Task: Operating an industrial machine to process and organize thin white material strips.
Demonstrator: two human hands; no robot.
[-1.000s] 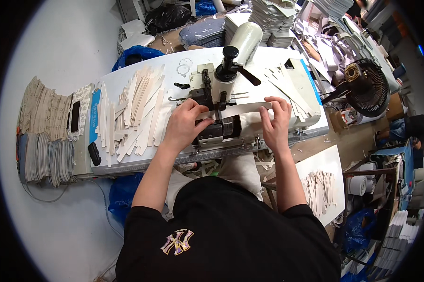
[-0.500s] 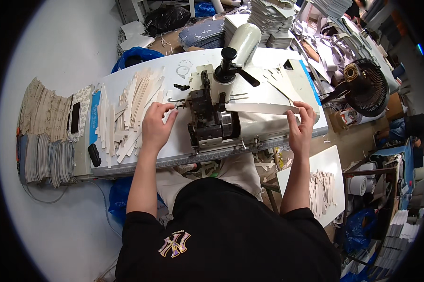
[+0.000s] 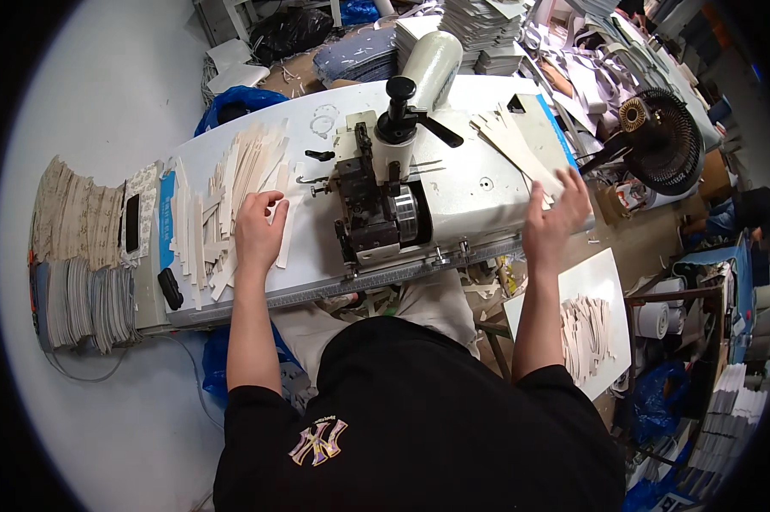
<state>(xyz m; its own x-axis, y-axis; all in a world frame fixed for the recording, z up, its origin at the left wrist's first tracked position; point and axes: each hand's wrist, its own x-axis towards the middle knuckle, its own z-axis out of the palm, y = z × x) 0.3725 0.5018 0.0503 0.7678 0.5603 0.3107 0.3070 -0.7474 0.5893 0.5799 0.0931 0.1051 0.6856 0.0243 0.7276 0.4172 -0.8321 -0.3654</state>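
A skiving-type machine (image 3: 376, 205) with a black knob and lever stands on the white table, a shiny metal roller (image 3: 406, 213) at its front. Left of it, my left hand (image 3: 259, 230) rests at the edge of a pile of pale strips (image 3: 240, 179). Its thumb and forefinger are apart, and a loose strip (image 3: 289, 226) lies just beside the thumb. My right hand (image 3: 556, 218), slightly blurred, hovers over the machine bed's right end with fingers spread. Beyond its fingertips lies a small fan of pale strips (image 3: 513, 145).
Stacks of patterned and grey sheets (image 3: 86, 290) stand at the far left, a black phone (image 3: 132, 222) nearby. On the right are a black fan (image 3: 658, 145) and a white board (image 3: 611, 282) carrying more strips. A metal ruler edge (image 3: 317, 294) runs along the table front.
The strip stretched from the machine to my right hand has left that place; my right hand has opened. My left hand has moved left from the machine's side to the strip pile.
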